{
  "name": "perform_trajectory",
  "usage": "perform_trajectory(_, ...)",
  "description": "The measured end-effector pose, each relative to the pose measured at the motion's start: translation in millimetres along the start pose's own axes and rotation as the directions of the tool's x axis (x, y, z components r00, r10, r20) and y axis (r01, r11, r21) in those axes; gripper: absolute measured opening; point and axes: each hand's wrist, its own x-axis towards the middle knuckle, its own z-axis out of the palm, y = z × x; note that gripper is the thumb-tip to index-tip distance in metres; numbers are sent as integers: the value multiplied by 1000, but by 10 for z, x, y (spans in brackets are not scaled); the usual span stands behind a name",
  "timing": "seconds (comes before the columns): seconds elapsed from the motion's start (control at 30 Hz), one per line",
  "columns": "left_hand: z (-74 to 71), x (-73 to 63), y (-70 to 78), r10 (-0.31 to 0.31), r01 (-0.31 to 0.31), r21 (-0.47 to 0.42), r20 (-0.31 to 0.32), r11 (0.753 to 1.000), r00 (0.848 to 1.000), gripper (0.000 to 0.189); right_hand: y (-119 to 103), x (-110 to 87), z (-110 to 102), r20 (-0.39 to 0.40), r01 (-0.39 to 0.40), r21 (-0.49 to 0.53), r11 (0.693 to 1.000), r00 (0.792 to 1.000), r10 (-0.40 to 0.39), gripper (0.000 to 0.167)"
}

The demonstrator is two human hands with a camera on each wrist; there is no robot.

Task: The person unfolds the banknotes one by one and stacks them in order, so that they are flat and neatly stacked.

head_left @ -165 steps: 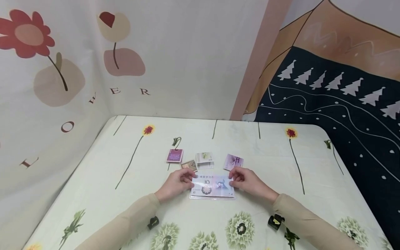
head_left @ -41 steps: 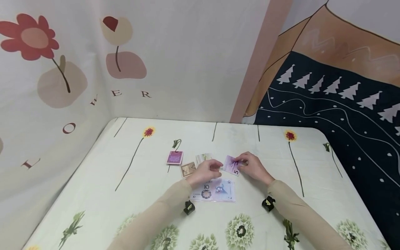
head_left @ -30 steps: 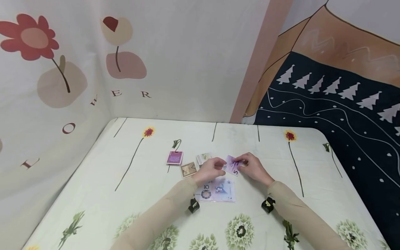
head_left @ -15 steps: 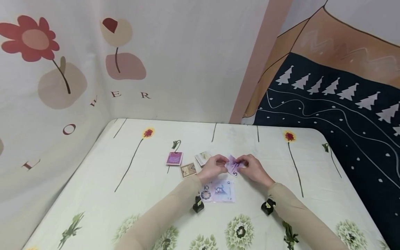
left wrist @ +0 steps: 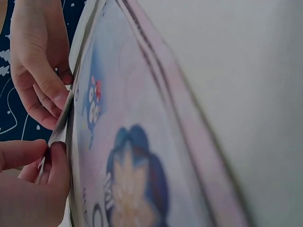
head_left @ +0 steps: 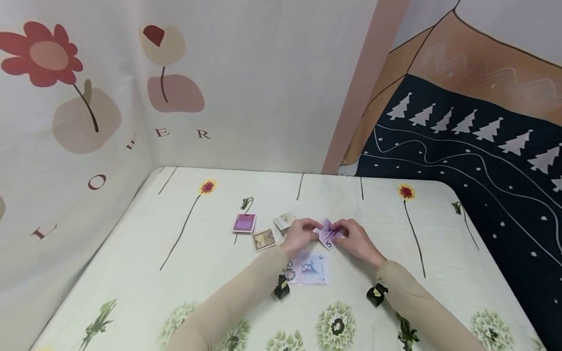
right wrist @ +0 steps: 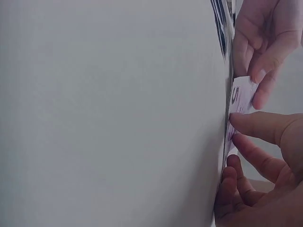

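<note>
Both hands (head_left: 299,237) (head_left: 356,240) pinch purple 5 note (head_left: 326,236) by opposite edges; tablecloth (head_left: 382,214) stretches wide to right

The 5 note (head_left: 327,237) is between the left hand (head_left: 300,236) and the right hand (head_left: 354,237), and the long note (head_left: 311,270) lies on the table (head_left: 377,209) in front of it, partly under the left sleeve (head_left: 237,292). One small note (head_left: 284,220) is just behind the left hand, a second small note (head_left: 264,240) is left of that and nearer the person, and a third small note (head_left: 244,223) is farthest left.
</note>
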Motion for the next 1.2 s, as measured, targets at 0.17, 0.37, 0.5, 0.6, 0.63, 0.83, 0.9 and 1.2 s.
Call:
perform_trajectory(0.17, -14, 13, -28, -11, 14, -90, 27, 996, 1000, 30, -62, -44, 44, -12, 60, 46, 997, 998, -59, 22)
perform_trajectory(0.37, -24, 1, -10, -28, 48, -260, 82, 964, 996, 33, -165, -75, 92, -27, 140, 108, 984, 990, -138, 17)
perform_trajectory(0.5, -38, -19, 2, -12, 37, -283, 90, 958, 996, 35, -226, -89, 103, -52, 132, 131, 983, 991, -127, 15)
perform_trajectory(0.6, -50, -41, 13, 10, 16, -290, 90, 957, 996, 34, -265, -101, 106, -59, 116, 140, 983, 992, -109, 14)
perform_trajectory(0.63, -53, -50, 18, 25, -1, -272, 85, 962, 996, 34, -276, -104, 107, -60, 109, 144, 984, 993, -102, 14)
perform_trajectory(0.83, -53, -81, 39, 95, -84, -189, 54, 978, 994, 34, -310, -116, 111, -66, 90, 185, 979, 995, -79, 13)
perform_trajectory(0.9, -49, -82, 46, 104, -93, -190, 51, 977, 993, 34, -311, -120, 117, -72, 91, 211, 973, 994, -78, 14)
perform_trajectory(1.2, -14, -82, 86, 146, -147, -84, -13, 986, 989, 32, -300, -126, 151, -120, 90, 263, 961, 991, -60, 12)
